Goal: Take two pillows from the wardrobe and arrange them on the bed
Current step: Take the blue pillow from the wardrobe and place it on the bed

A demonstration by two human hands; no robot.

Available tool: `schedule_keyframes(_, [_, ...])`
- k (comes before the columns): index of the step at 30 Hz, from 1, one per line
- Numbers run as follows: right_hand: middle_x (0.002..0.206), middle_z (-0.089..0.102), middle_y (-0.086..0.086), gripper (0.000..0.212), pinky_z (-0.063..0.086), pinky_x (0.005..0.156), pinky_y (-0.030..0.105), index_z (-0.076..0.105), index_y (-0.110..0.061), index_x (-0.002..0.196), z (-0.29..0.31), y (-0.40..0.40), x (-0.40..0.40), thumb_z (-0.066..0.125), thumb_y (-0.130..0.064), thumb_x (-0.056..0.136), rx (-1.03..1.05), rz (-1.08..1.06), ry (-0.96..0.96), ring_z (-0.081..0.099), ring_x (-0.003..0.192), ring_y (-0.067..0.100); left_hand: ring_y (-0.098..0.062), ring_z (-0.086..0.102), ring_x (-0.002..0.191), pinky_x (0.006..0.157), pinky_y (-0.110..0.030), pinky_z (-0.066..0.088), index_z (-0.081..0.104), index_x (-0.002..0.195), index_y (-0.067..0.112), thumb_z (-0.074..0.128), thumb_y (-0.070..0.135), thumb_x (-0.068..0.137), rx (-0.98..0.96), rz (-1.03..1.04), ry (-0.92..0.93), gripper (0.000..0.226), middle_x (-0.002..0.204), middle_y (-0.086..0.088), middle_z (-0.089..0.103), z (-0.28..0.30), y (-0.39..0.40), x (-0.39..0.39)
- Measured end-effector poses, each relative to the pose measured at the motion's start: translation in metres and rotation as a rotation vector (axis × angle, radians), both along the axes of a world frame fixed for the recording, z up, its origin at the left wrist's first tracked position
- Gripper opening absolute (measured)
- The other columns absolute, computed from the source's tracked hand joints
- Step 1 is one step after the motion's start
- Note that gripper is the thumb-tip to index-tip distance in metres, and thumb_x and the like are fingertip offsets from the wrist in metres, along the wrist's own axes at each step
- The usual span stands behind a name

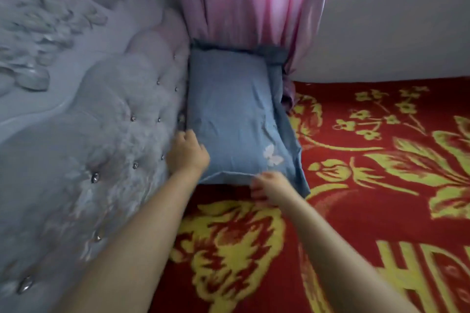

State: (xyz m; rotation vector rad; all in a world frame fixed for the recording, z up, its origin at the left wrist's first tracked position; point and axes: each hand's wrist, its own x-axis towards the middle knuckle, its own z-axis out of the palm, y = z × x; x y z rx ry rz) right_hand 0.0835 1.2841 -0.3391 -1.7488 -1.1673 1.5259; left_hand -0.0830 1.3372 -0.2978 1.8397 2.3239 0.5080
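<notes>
Head view, the only one. The blue pillow [234,119] lies flat on the red and gold bedspread [368,185], its left long edge pressed against the tufted grey headboard [122,119], its far end tucked under the pink curtain [254,7]. Only this one pillow shows; the task calls for two, so you are likely about halfway.

Risks from here:
- The far end touches the curtain hem. Slide the pillow further up and you may drag the fabric with it or bury the corner behind it.
- The pillowcase flap along the near and right edges is loose and folded. Pull on the flap alone and you will likely shift the case, not the filling, and leave it rumpled.
- The pillow fills the corner by the window. Leave it skewed and the second pillow will probably sit crooked beside it.

Hand pose:
- Your left hand [187,154] rests at the near-left corner, between pillow and headboard, fingers curled. It seems to be clasping or pressing the edge; whether the cloth is actually pinched is hidden.
- Your right hand [267,187] sits at the near edge, knuckles up, fingers bent over the flap's hem. It looks like a pinch on the fabric, though blur keeps that uncertain.
- Both forearms reach forward, nearly straight, converging on the pillow's near end.
</notes>
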Motion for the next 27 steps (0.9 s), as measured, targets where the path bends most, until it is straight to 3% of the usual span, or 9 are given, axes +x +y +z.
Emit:
schedule_keyframes(3, [0.056,0.045,0.002,0.037,0.038,0.049,0.026,0.043,-0.015,0.055,-0.054,-0.024,-0.003,0.044,-0.013,0.091,-0.041,0.198,-0.238,0.045,0.048,0.016,-0.035,0.048,0.119,0.093,-0.042,0.046,0.049,0.117,0.001,0.046,0.018,0.094,-0.27,-0.063,0.032,0.029,0.129,-0.018,0.05,-0.061,-0.033,-0.007])
schedule_keyframes(8, [0.057,0.049,-0.001,0.039,0.036,0.061,0.026,0.042,-0.017,0.051,-0.099,-0.039,0.012,0.047,-0.019,0.091,-0.018,0.406,-0.599,0.054,0.06,0.019,-0.031,0.047,0.124,0.098,-0.038,0.044,0.047,0.126,0.008,0.043,0.028,0.095,-0.539,-0.031,0.084,0.037,0.133,-0.012,0.05,-0.149,-0.071,-0.04])
schedule_keyframes(11, [0.098,0.068,0.012,0.022,0.049,0.075,0.035,0.06,-0.007,0.096,-0.12,-0.032,0.013,0.05,-0.026,0.09,0.029,0.5,-0.824,0.061,0.099,0.031,-0.03,0.041,0.129,0.101,-0.039,0.042,0.043,0.132,0.009,0.042,0.034,0.096,-0.647,0.005,0.056,0.043,0.138,-0.012,0.045,-0.194,-0.087,-0.061])
schedule_keyframes(13, [0.114,0.062,0.015,0.035,0.05,0.08,0.038,0.051,-0.006,0.114,-0.137,-0.021,0.007,0.054,-0.03,0.088,0.073,0.523,-0.938,0.057,0.106,0.033,-0.029,0.034,0.134,0.105,-0.041,0.04,0.038,0.135,0.007,0.046,0.041,0.094,-0.682,0.001,0.044,0.053,0.143,-0.013,0.039,-0.227,-0.094,-0.078])
schedule_keyframes(17, [0.139,0.041,0.015,0.066,0.041,0.099,0.043,0.03,-0.008,0.135,-0.173,0.021,-0.009,0.064,-0.032,0.083,0.209,0.538,-1.147,0.037,0.128,0.033,-0.027,-0.005,0.146,0.119,-0.044,0.013,-0.001,0.149,0.008,0.055,0.057,0.084,-0.835,-0.05,0.029,0.099,0.159,-0.013,-0.007,-0.292,-0.104,-0.107])
schedule_keyframes(20, [0.155,0.009,0.015,0.082,0.023,0.113,0.048,0.004,-0.012,0.145,-0.2,0.058,-0.024,0.06,-0.028,0.087,0.28,0.613,-1.338,0.008,0.143,0.031,-0.024,-0.02,0.144,0.12,-0.045,-0.002,-0.015,0.147,0.009,0.059,0.067,0.073,-0.836,-0.132,0.079,0.12,0.155,-0.012,-0.024,-0.332,-0.104,-0.126])
schedule_keyframes(24, [0.157,-0.005,0.015,0.092,0.011,0.114,0.057,-0.002,-0.011,0.145,-0.231,0.108,-0.053,0.064,-0.027,0.083,0.416,0.594,-1.42,-0.003,0.144,0.032,-0.019,-0.028,0.141,0.117,-0.045,-0.012,-0.022,0.146,0.012,0.06,0.075,0.062,-0.751,-0.229,0.061,0.133,0.154,-0.006,-0.031,-0.368,-0.096,-0.144])
schedule_keyframes(26, [0.156,-0.003,0.017,0.09,0.01,0.113,0.06,0.001,-0.008,0.145,-0.244,0.131,-0.069,0.064,-0.024,0.083,0.416,0.488,-1.389,-0.001,0.144,0.034,-0.016,-0.022,0.143,0.117,-0.041,-0.011,-0.014,0.148,0.013,0.047,0.085,0.061,-0.636,-0.274,0.072,0.128,0.157,-0.004,-0.022,-0.378,-0.098,-0.151])
schedule_keyframes(27, [0.156,0.0,0.019,0.083,0.01,0.113,0.061,0.004,-0.005,0.144,-0.249,0.141,-0.076,0.061,-0.02,0.086,0.407,0.428,-1.364,0.001,0.143,0.036,-0.015,-0.016,0.144,0.117,-0.039,-0.011,-0.006,0.149,0.012,0.027,0.091,0.062,-0.575,-0.297,0.094,0.122,0.158,-0.005,-0.014,-0.379,-0.099,-0.154])
